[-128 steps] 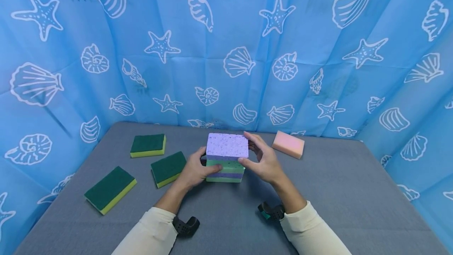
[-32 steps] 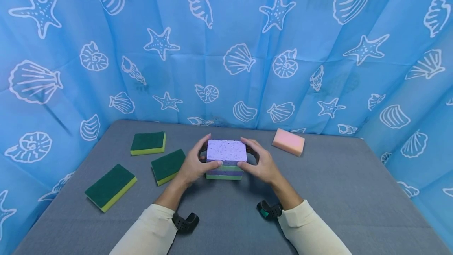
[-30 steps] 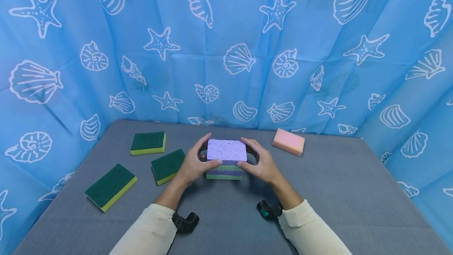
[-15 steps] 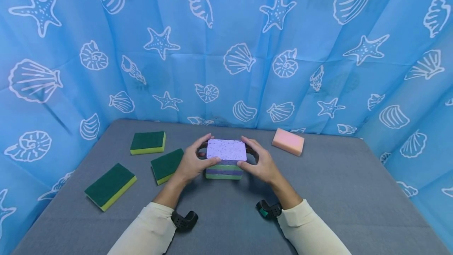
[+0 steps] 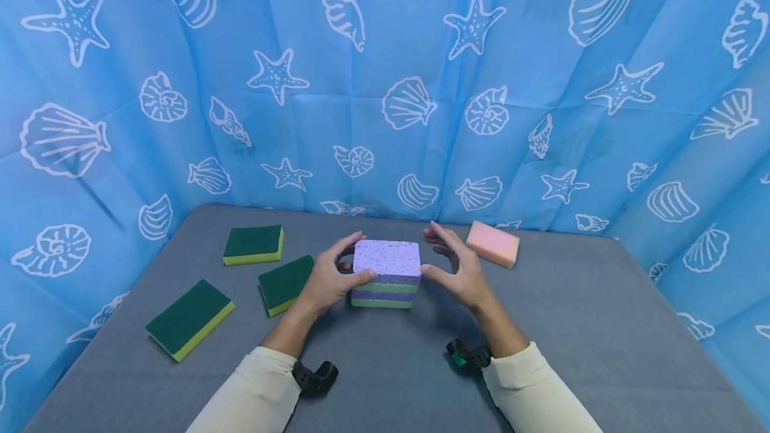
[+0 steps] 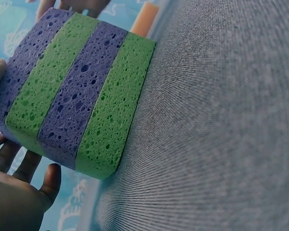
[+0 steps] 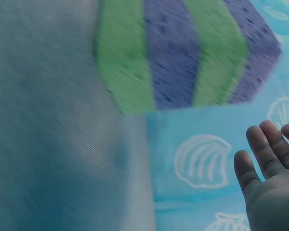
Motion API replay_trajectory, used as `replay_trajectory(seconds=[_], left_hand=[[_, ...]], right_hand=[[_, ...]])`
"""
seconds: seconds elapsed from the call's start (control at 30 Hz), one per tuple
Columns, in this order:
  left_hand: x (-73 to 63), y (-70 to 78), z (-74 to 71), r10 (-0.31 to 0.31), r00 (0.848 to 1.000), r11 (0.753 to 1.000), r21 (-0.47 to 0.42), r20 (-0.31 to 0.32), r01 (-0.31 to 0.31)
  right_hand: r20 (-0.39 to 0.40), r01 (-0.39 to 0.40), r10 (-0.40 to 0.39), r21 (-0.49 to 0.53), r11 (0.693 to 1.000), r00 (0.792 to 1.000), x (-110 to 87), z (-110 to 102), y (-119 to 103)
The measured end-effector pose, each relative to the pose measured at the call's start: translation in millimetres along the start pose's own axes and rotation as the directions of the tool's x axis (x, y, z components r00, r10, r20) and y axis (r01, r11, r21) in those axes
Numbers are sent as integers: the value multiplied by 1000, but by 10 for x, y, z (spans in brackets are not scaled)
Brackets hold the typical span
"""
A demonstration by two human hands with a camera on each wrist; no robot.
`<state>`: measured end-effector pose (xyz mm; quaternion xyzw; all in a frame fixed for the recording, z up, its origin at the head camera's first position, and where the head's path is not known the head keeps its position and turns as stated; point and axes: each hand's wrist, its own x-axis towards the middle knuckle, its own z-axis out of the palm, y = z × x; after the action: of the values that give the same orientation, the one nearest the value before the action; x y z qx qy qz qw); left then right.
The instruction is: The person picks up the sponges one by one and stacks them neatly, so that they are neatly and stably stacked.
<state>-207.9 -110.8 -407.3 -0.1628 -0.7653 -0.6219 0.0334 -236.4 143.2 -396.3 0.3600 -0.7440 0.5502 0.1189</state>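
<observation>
A stack of sponges stands at the table's middle, purple and green layers alternating. Its top purple sponge (image 5: pixel 387 257) lies flat, above a green sponge (image 6: pixel 50 77), another purple sponge (image 6: pixel 83 91) and the bottom green sponge (image 6: pixel 116 108). My left hand (image 5: pixel 327 278) holds the top sponge at its left end, thumb on the front edge and fingers round the left side. My right hand (image 5: pixel 460 272) is just off the stack's right side, fingers spread and holding nothing; its thumb tip is close to the top sponge's front right corner.
Three green-and-yellow scouring sponges lie to the left: one at the back (image 5: pixel 252 244), one by my left wrist (image 5: pixel 285 282), one nearer the front (image 5: pixel 189 319). A pink sponge (image 5: pixel 492 242) lies back right. A blue shell-print curtain (image 5: pixel 385 139) hangs behind the grey table (image 5: pixel 571 326).
The top purple sponge was lowered and squared onto the stack between both hands. Within the last half second my right hand has let go and moved right; my left hand stays put.
</observation>
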Motion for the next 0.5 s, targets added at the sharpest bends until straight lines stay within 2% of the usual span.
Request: replay_trajectory(seconds=[0.13,0.3,0.5], left_hand=[[-2,-6,-1,-13,1000,1000,-3,2,13],[1,-14,-4,-24,1000,1000,-3,-5,24],[10,-21,6,-15,1000,1000,-3,0,15]], right_hand=[[-66,31,-31,-4,1000,997,-9,-145,138],[-142,4,-4,0,1000,990,-12,-351,229],[-241,81,-60,76,994,969,3,-608,265]])
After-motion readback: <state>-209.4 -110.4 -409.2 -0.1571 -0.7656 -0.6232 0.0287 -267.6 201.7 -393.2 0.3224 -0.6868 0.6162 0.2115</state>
